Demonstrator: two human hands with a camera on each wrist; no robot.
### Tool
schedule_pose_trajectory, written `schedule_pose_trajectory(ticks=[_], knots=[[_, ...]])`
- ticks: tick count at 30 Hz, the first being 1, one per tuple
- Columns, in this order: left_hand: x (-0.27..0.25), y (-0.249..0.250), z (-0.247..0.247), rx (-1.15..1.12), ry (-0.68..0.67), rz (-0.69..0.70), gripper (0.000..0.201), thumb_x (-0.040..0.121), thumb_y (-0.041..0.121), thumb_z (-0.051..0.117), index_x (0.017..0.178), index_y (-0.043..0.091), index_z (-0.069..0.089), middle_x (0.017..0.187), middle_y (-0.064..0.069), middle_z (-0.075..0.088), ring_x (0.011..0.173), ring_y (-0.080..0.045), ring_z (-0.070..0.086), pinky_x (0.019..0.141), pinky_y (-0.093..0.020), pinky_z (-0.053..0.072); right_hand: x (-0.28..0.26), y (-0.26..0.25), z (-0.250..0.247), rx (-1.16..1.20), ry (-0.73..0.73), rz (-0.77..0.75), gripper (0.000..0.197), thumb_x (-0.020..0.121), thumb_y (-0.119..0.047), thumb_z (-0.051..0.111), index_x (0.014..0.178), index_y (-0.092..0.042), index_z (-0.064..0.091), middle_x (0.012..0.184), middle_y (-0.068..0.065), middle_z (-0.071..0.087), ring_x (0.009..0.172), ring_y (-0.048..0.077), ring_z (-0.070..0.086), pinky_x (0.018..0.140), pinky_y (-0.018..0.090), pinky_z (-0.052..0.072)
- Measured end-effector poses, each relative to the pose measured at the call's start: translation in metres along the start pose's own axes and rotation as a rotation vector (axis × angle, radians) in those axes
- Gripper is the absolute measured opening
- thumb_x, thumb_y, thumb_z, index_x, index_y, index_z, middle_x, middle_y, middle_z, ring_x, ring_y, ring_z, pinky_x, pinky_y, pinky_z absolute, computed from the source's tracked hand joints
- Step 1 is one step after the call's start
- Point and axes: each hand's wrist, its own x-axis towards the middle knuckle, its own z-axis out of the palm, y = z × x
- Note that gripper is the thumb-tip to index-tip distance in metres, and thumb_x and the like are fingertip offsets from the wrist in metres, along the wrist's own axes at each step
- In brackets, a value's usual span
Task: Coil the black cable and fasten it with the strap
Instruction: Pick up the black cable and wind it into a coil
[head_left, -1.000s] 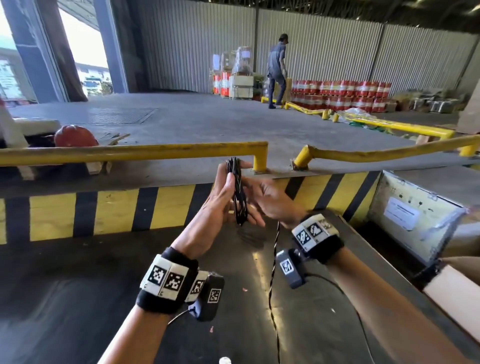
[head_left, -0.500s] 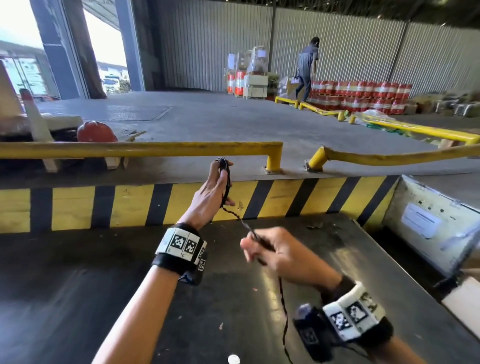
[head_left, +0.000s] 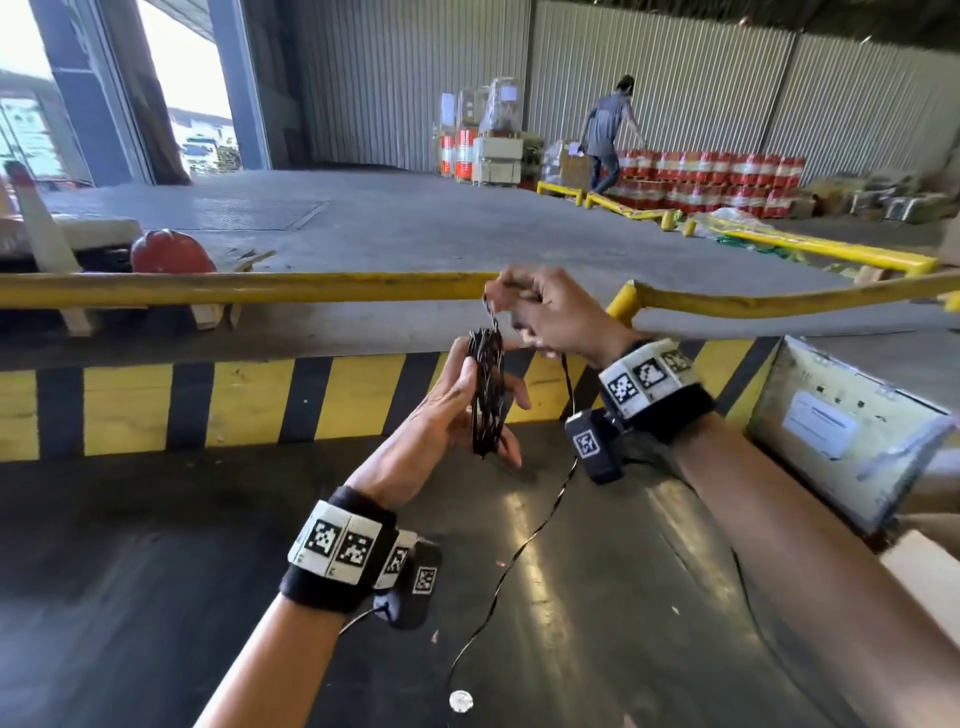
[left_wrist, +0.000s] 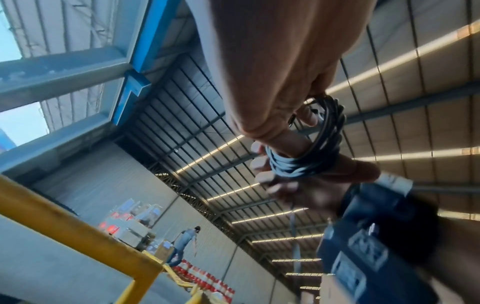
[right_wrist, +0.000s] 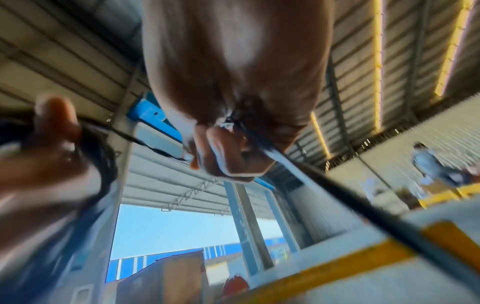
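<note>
Left hand (head_left: 457, 410) holds the black cable (head_left: 487, 395) coil, loops wound round its fingers, upright in the air above the dark table (head_left: 156, 597). Right hand (head_left: 556, 317), just above the coil, pinches the free strand, whose loose tail hangs down to the table.

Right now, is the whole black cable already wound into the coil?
No: a loose length of the black cable trails from the right hand to the floor.
</note>
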Motion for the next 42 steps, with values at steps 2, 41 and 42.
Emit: schedule_pose_trajectory(ticks=[2,41,42], knots=[[0.0,0.005,-0.001,-0.079,0.017,0.032,0.044,0.106,0.037,0.021,0.146,0.021,0.029,0.115,-0.03,0.057,0.074,-0.036,0.066,0.073,-0.041,0.056,-0.01,0.015,0.025,0.134,-0.052,0.014,0.015,0.107,-0.013,0.049,0.107,-0.005,0.062,0.055,-0.012,0.057,0.031,-0.002,0.044,0.031,0.015,0.035],[0.006,0.033,-0.031,0.056,0.155,0.086,0.042,0.107,0.034,0.019,0.146,0.021,0.029,0.118,-0.023,0.055,0.075,-0.034,0.068,0.074,-0.045,0.058,-0.071,0.064,0.106,0.064,-0.147,-0.063,0.032,0.108,-0.024,0.049,0.092,-0.01,0.072,0.078,-0.019,0.061,0.07,-0.005,0.055,0.071,0.014,0.044],[0.009,0.031,-0.036,0.058,0.18,0.071,0.042,0.108,0.033,0.019,0.147,0.02,0.028,0.117,-0.02,0.055,0.074,-0.034,0.069,0.075,-0.041,0.059,-0.078,0.065,0.115,0.069,-0.155,-0.08,0.033,0.108,-0.029,0.048,0.091,-0.013,0.072,0.074,-0.016,0.058,0.068,0.001,0.052,0.069,0.02,0.044]])
